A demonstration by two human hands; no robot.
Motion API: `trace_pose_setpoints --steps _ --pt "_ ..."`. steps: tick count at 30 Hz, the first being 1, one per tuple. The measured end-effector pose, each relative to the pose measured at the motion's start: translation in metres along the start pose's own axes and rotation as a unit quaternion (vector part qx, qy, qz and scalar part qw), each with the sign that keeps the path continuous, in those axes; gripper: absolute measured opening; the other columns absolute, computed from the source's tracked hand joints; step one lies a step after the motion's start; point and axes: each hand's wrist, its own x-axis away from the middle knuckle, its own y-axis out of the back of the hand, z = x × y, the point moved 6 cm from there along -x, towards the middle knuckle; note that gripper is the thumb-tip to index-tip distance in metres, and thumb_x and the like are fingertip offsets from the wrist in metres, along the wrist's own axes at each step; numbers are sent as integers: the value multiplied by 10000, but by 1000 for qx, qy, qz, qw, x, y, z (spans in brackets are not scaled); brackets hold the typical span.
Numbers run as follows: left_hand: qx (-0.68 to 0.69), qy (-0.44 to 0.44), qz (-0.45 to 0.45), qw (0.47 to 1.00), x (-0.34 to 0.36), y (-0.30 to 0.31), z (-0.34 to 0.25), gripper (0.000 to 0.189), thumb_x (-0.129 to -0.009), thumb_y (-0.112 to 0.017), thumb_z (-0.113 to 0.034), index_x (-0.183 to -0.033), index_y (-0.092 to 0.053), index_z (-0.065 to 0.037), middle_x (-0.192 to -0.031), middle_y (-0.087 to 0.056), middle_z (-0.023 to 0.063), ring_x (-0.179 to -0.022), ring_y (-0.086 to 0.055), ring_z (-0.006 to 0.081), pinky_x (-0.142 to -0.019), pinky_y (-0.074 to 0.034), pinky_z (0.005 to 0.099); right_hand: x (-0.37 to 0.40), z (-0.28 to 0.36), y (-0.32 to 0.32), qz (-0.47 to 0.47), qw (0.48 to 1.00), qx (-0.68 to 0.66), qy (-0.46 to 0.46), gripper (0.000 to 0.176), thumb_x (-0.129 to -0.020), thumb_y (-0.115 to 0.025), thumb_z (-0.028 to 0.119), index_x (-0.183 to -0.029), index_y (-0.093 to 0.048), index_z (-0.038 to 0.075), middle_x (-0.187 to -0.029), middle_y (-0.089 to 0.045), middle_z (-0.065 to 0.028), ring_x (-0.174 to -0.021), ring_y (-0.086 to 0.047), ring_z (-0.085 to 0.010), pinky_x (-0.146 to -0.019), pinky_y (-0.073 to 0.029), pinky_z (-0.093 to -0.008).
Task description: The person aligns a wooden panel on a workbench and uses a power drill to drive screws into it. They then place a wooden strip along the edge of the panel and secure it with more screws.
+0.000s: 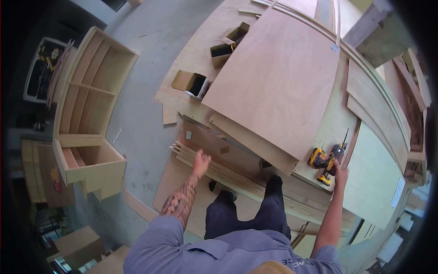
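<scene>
My right hand (339, 171) is wrapped round the grip of a yellow and black cordless drill (336, 153), at the right side of the workbench. A long thin bit points away from it. Close beside it on the left stands a yellow and black tape measure or similar tool (317, 158). My left hand (201, 162) is held with curled fingers above a stack of narrow wooden boards (214, 168). Whatever may be in those fingers is too small to make out. In front of me lies a large plywood panel (278, 82) on the workbench.
Open cardboard boxes (197, 86) with dark insides stand at the bench's left edge. On the far left is a wooden shelf cabinet (93, 86). More plywood sheets (372, 178) lie to the right. A concrete-grey pillar (381, 36) rises at the upper right.
</scene>
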Motion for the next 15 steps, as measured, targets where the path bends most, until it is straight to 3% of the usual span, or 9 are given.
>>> trace_pose_setpoints --steps 1,3,5,8,11,15 --pt "-2 45 25 999 44 -5 20 630 -960 -771 -211 -1468 -488 30 -957 -728 90 -903 -707 184 -837 -573 377 -2 -5 -21 225 952 -183 -97 600 -917 -818 446 -1276 -616 11 -1215 -687 -212 -1174 -683 -333 -950 -575 -547" --pt "13 86 40 995 123 -7 55 583 -959 -763 -219 -1434 -536 31 -968 -759 100 -897 -731 187 -854 -582 360 6 -6 -47 263 951 -158 -46 496 -916 -809 347 -1232 -636 7 -1017 -724 -195 -783 -757 -275 -672 -653 -434" --pt "45 118 45 991 179 7 52 570 -959 -761 -232 -1422 -554 29 -987 -765 111 -912 -739 198 -874 -584 358 -5 -19 -64 194 970 -142 16 360 -931 -760 275 -1135 -668 -7 -825 -709 -133 -501 -672 -214 -471 -601 -319" --pt "-20 196 94 976 226 23 52 555 -952 -764 -272 -1403 -590 -1 -1016 -773 142 -960 -757 249 -922 -585 370 57 23 -30 95 986 -134 21 290 -930 -730 246 -1009 -685 -29 -754 -686 -99 -523 -679 -197 -482 -610 -321" --pt "3 67 143 987 228 58 9 522 -970 -747 -266 -1412 -601 -30 -1143 -771 161 -1061 -754 268 -961 -584 387 104 32 13 46 989 -134 42 292 -929 -734 260 -1004 -690 -19 -775 -693 -93 -530 -680 -186 -481 -609 -312" --pt "97 -57 213 971 230 93 -109 545 -992 -723 -225 -1472 -562 -23 -1322 -711 186 -1210 -707 276 -1042 -559 390 196 53 73 89 988 -43 117 301 -929 -756 284 -981 -690 -5 -788 -693 -79 -560 -692 -177 -500 -601 -315"
